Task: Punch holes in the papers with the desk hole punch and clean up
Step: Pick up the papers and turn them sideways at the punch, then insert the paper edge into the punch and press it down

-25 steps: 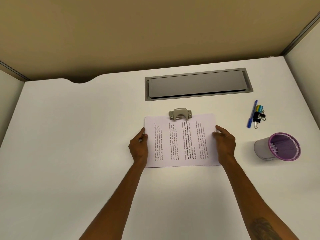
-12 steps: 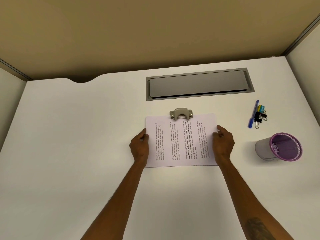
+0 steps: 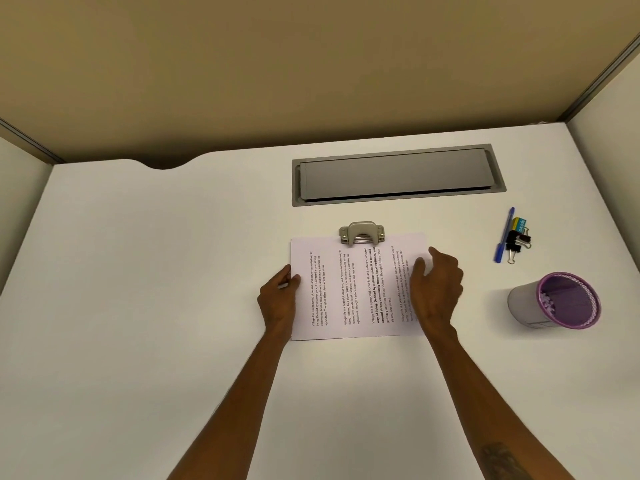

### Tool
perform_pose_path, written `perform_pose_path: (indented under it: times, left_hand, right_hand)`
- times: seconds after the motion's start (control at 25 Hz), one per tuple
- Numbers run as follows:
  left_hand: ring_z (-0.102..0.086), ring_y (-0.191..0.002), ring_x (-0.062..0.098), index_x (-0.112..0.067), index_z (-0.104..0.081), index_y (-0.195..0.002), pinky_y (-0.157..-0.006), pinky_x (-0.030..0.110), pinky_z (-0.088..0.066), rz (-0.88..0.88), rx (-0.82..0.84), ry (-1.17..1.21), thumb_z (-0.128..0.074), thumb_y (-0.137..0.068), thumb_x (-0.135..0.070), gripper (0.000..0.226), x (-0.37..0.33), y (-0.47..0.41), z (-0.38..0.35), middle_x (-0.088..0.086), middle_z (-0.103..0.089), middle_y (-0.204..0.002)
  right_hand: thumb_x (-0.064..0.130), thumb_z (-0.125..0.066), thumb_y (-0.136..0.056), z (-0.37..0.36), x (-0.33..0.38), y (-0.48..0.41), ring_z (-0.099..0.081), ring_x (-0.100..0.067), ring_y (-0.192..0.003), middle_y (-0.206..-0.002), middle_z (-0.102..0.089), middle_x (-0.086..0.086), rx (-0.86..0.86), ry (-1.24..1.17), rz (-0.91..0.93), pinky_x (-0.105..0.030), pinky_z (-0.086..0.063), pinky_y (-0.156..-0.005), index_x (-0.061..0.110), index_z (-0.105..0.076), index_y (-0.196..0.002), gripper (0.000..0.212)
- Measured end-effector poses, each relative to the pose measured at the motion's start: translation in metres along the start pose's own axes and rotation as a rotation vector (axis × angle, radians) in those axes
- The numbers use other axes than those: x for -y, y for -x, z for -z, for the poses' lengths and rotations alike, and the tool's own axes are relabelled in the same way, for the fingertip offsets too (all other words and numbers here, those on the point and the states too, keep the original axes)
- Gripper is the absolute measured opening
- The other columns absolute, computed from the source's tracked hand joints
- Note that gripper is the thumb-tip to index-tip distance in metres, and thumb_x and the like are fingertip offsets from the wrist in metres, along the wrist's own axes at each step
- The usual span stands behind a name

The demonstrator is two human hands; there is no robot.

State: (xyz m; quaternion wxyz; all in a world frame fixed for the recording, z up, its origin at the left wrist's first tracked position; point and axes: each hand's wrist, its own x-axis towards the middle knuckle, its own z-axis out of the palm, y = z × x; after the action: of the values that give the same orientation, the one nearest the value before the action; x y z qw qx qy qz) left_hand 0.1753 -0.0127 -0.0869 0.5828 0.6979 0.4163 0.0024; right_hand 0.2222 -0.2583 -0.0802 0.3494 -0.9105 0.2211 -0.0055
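White papers (image 3: 346,289) are being pinched at their left edge by the left hand (image 3: 278,299), probably for alignment; the right hand (image 3: 438,292) is hovering loose above them, holding nothing. Their far edge is sitting in the desk hole punch (image 3: 362,233), mid-frame.

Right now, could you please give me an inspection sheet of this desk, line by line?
Surface: white desk, with a grey hatch set into its far side.
Job's things: papers lie flat, far edge tucked into the hole punch.
Clutter: blue pen, binder clips and purple-rimmed cup, all at the right.
Grippers: left hand pinches the papers' left edge; right hand, blurred, fingers relaxed over their right side.
Cables: nothing seen.
Surroundings: tan partition behind, pale panels at both sides.
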Motion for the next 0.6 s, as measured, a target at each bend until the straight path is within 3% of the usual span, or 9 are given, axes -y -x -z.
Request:
perform_pose_path:
  times: [0.24,0.36,0.44,0.6]
  left_hand:
    - [-0.065,-0.102,0.012,-0.015,-0.066,-0.128,-0.094,0.022,-0.049,0.0,0.042,0.044,-0.069,-0.088,-0.008,0.04,0.0,0.002,0.006,0.0,-0.069,-0.123]
    - [-0.065,-0.103,0.013,-0.013,-0.065,-0.128,-0.09,0.019,-0.048,-0.006,0.071,0.038,-0.067,-0.088,-0.004,0.041,0.0,0.0,0.009,0.002,-0.069,-0.124]
    - [-0.065,-0.109,0.016,-0.012,-0.064,-0.129,-0.098,0.026,-0.05,-0.01,0.079,0.031,-0.066,-0.088,-0.003,0.042,0.0,0.0,0.01,0.003,-0.068,-0.126]
    - [-0.065,-0.106,0.014,-0.014,-0.065,-0.128,-0.099,0.028,-0.05,-0.013,0.081,0.037,-0.066,-0.089,-0.004,0.04,0.002,-0.001,0.01,0.002,-0.068,-0.125]
  right_hand:
    - [0.037,-0.037,-0.105,-0.027,0.051,-0.018,-0.017,-0.022,-0.152,-0.162,-0.026,-0.008,0.212,0.058,0.396,-0.04,-0.012,-0.125,0.01,-0.037,-0.15,0.053]
    - [0.041,-0.037,-0.104,-0.04,0.084,-0.05,-0.018,-0.022,-0.152,-0.162,-0.027,-0.007,0.279,0.101,0.47,-0.039,-0.012,-0.124,0.013,-0.039,-0.15,0.054]
    - [0.04,-0.037,-0.104,-0.052,0.099,-0.068,-0.021,-0.023,-0.151,-0.161,-0.03,-0.008,0.318,0.133,0.493,-0.038,-0.013,-0.123,0.012,-0.04,-0.148,0.052]
    - [0.046,-0.024,-0.105,-0.08,0.111,-0.083,-0.001,-0.023,-0.154,-0.166,-0.01,-0.007,0.44,0.296,0.548,-0.041,0.003,-0.124,0.016,-0.025,-0.155,0.058]
